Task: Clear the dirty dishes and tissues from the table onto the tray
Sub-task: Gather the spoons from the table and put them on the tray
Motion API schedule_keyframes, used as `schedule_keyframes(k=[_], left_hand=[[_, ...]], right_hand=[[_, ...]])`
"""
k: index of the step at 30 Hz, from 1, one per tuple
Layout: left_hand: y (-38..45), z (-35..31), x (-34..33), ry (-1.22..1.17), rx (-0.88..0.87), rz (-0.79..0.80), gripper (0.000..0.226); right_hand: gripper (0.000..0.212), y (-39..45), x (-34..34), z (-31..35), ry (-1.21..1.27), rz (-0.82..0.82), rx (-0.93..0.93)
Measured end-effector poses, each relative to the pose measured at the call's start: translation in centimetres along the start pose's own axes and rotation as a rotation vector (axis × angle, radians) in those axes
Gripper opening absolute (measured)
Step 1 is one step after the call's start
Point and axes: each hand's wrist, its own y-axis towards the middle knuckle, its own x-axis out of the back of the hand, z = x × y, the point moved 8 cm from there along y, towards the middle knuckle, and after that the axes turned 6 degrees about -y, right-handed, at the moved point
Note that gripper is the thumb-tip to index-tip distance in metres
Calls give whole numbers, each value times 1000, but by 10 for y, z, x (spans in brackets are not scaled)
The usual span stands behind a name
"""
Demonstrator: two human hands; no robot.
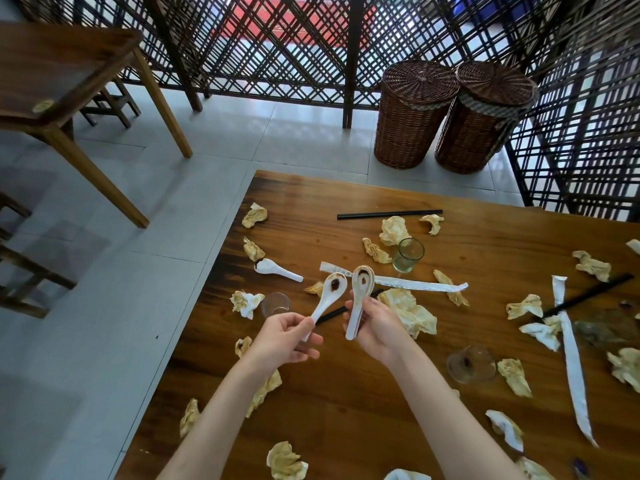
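Observation:
Above the wooden table (485,244), my left hand (285,337) grips a white soup spoon (329,296) by its handle, its bowl stained brown. My right hand (375,329) holds a stack of white spoons (362,292) upright beside it, bowls nearly touching. A third dirty spoon (277,269) lies on the table at the left. Several crumpled stained tissues (407,311) are scattered across the table. A small glass (408,255) stands upright past the spoons, another glass (275,304) sits near my left hand, and a third (471,363) lies tipped at the right. No tray is in view.
Black chopsticks (389,214) lie at the far edge and another pair (588,294) at the right. Long white paper sleeves (415,284) (571,355) cross the table. Two wicker baskets (414,114) stand on the floor beyond. Another table (69,81) and stools are at the left.

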Motion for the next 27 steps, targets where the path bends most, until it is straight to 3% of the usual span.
schedule_keyframes(k=[13, 20, 27], left_hand=[[6, -2, -16, 165, -66, 112, 9], [4, 6, -23, 100, -13, 220, 17], [5, 5, -24, 190, -78, 176, 10]], right_hand=[[27, 2, -11, 3, 8, 116, 4], [25, 2, -10, 6, 52, 154, 9], [27, 1, -14, 6, 67, 222, 12]])
